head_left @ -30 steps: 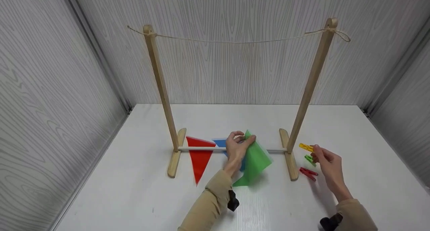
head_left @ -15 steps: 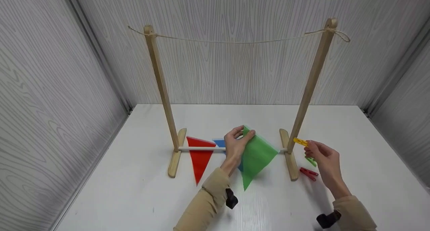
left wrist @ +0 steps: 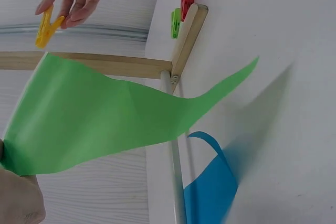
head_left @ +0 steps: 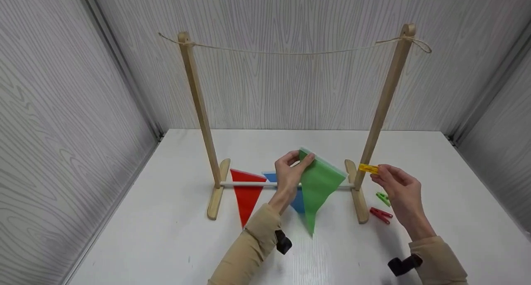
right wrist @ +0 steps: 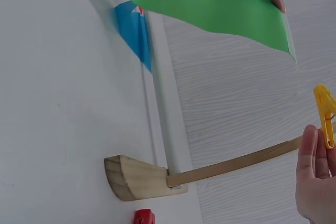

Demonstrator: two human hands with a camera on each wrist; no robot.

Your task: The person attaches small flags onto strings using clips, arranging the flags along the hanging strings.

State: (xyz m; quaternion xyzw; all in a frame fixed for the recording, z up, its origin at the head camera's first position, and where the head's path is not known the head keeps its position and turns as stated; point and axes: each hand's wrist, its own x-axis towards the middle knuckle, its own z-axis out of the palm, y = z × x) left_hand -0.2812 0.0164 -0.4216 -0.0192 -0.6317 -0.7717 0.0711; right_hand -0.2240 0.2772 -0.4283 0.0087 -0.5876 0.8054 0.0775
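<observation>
My left hand [head_left: 289, 173] pinches the top edge of a green triangular pennant [head_left: 321, 183] between thumb and fingers, near one corner. The pennant hangs above the table, its point curling in the left wrist view. To the right, my right hand [head_left: 399, 189] holds a yellow clothespin [head_left: 368, 169] by its handle end, a short way from the pennant's free corner. In the right wrist view the yellow clothespin [right wrist: 324, 111] is apart from the pennant [right wrist: 220, 9]. A blue pennant [head_left: 298, 202] lies partly hidden behind the green one, and a red pennant [head_left: 247, 198] lies left of it.
A wooden stand has a left post [head_left: 199, 106], a right post [head_left: 383, 106] and a white crossbar [head_left: 249, 183] near the table. Twine [head_left: 286, 52] is strung between the post tops. A green clothespin [head_left: 383, 198] and a red clothespin [head_left: 381, 215] lie beside the right foot.
My left hand has lifted the green pennant, which now hangs more spread out. My right hand has moved up and left with the yellow clothespin, closer to the pennant.
</observation>
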